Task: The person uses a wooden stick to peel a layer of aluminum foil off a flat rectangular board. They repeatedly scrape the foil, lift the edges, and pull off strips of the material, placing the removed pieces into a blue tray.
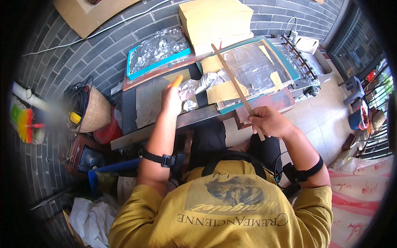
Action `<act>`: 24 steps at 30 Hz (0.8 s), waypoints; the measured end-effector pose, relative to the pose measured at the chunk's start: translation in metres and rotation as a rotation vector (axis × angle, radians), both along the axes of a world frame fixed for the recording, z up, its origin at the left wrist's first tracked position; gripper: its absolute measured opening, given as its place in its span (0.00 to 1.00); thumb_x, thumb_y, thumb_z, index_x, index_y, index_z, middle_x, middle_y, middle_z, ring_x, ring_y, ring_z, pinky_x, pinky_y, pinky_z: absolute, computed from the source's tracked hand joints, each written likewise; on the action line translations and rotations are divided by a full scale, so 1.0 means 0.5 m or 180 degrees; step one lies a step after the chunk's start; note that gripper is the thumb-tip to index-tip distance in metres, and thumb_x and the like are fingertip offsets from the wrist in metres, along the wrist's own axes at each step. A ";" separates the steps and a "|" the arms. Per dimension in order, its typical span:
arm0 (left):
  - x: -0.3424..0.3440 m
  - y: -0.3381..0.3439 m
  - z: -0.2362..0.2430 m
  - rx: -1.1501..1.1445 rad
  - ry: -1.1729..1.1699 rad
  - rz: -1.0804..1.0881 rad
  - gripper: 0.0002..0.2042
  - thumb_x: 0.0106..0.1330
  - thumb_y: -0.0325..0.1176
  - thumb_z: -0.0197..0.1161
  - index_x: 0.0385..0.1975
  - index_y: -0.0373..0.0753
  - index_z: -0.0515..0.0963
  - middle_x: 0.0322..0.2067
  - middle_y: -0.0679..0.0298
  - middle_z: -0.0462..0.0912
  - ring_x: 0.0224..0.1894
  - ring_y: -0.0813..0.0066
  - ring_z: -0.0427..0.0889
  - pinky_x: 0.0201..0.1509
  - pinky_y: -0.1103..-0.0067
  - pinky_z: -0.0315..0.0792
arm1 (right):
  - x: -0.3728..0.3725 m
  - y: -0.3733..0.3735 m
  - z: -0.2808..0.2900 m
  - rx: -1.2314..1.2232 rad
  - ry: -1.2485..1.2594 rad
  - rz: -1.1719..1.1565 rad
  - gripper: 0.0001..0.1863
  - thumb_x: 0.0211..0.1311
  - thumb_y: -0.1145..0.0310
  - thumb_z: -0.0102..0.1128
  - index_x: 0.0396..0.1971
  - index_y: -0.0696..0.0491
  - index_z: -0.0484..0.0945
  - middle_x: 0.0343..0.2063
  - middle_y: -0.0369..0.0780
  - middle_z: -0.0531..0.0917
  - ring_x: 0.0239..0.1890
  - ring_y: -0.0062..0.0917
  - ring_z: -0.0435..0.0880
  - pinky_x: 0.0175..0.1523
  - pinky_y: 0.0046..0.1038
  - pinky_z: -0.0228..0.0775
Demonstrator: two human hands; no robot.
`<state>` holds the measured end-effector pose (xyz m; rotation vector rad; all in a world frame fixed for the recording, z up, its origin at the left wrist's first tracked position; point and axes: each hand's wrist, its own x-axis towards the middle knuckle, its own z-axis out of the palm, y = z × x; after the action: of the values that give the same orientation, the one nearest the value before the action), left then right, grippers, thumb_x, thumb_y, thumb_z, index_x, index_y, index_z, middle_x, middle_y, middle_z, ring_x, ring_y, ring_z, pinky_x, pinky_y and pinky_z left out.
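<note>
My right hand (269, 122) is closed around the lower part of a long thin wooden strip (233, 79). The strip slants up and left across a stack of silver foil and tan paper sheets (252, 68). My left hand (171, 99) has an orange finger cover on one digit. It pinches the edge of a crumpled silver foil sheet (200, 84), which stretches from there toward the strip. Part of its grip is hidden. Below the foil, a tan paper piece (227, 91) lies at the stack's near left edge. Left of that hand, a grey sheet (147, 101) rests on a dark board.
A blue tray of foil scraps (158, 53) and a thick block of tan paper (216, 22) stand at the back. A woven basket (94, 109) is at left. A metal-framed device (298, 58) is at right, and a stool (354, 89) stands on the tiled floor.
</note>
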<state>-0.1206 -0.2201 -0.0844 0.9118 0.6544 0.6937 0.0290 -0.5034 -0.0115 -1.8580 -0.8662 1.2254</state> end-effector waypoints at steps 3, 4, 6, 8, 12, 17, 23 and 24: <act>0.010 0.008 -0.027 0.0331 0.0133 0.0576 0.22 0.60 0.23 0.59 0.54 0.30 0.63 0.39 0.53 0.77 0.38 0.66 0.81 0.40 0.69 0.79 | 0.003 0.002 -0.011 0.0023 -0.0103 0.0061 0.10 0.66 0.68 0.48 0.28 0.57 0.73 0.15 0.34 0.76 0.11 0.14 0.68 0.14 0.18 0.56; 0.008 0.002 -0.019 0.0474 0.0185 0.0642 0.23 0.58 0.22 0.60 0.55 0.30 0.62 0.39 0.53 0.77 0.38 0.66 0.81 0.39 0.70 0.80 | 0.003 0.003 -0.011 0.0023 -0.0131 0.0055 0.10 0.66 0.68 0.48 0.28 0.57 0.73 0.15 0.34 0.77 0.11 0.14 0.68 0.15 0.18 0.56; 0.008 -0.007 -0.001 0.0703 0.0196 0.0767 0.24 0.57 0.19 0.60 0.54 0.31 0.62 0.40 0.51 0.76 0.36 0.65 0.82 0.37 0.72 0.80 | 0.008 0.002 -0.015 -0.0013 -0.0199 0.0059 0.10 0.66 0.68 0.48 0.28 0.57 0.74 0.15 0.34 0.77 0.11 0.14 0.68 0.15 0.19 0.56; 0.005 -0.023 0.038 0.0779 0.0223 0.0819 0.23 0.58 0.20 0.61 0.53 0.31 0.63 0.40 0.52 0.76 0.36 0.67 0.81 0.36 0.72 0.80 | 0.016 0.000 -0.023 -0.0077 -0.0284 0.0087 0.11 0.66 0.67 0.48 0.27 0.57 0.74 0.14 0.34 0.77 0.12 0.14 0.69 0.15 0.19 0.57; 0.003 0.012 0.011 0.1204 0.0101 0.1178 0.20 0.60 0.20 0.59 0.52 0.33 0.66 0.39 0.54 0.77 0.36 0.68 0.81 0.34 0.74 0.79 | 0.015 0.001 -0.015 -0.0099 -0.0347 0.0045 0.12 0.65 0.67 0.49 0.25 0.57 0.74 0.14 0.34 0.77 0.12 0.14 0.69 0.16 0.20 0.57; 0.004 0.011 0.013 0.1117 0.0193 0.1263 0.19 0.60 0.19 0.58 0.51 0.32 0.67 0.39 0.55 0.77 0.36 0.70 0.80 0.36 0.75 0.78 | 0.014 -0.001 -0.008 -0.0117 -0.0382 0.0031 0.12 0.65 0.67 0.49 0.24 0.57 0.74 0.14 0.33 0.77 0.13 0.15 0.69 0.17 0.21 0.58; 0.007 -0.036 0.059 0.1522 0.0283 0.1200 0.20 0.59 0.20 0.60 0.52 0.32 0.68 0.41 0.57 0.78 0.39 0.75 0.79 0.41 0.81 0.75 | 0.006 0.000 0.004 0.0045 -0.0328 0.0068 0.13 0.65 0.66 0.49 0.24 0.57 0.74 0.15 0.33 0.77 0.14 0.15 0.70 0.18 0.21 0.59; 0.009 -0.034 0.058 0.1662 0.0327 0.1225 0.19 0.59 0.20 0.61 0.52 0.32 0.68 0.41 0.57 0.78 0.39 0.75 0.79 0.42 0.81 0.75 | 0.005 0.002 0.004 0.0041 -0.0324 0.0073 0.13 0.65 0.66 0.49 0.24 0.57 0.74 0.15 0.33 0.77 0.14 0.15 0.70 0.18 0.22 0.59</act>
<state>-0.1162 -0.2374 -0.0553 1.3237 0.7652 1.2026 0.0313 -0.5023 -0.0096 -1.9186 -0.9505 1.1445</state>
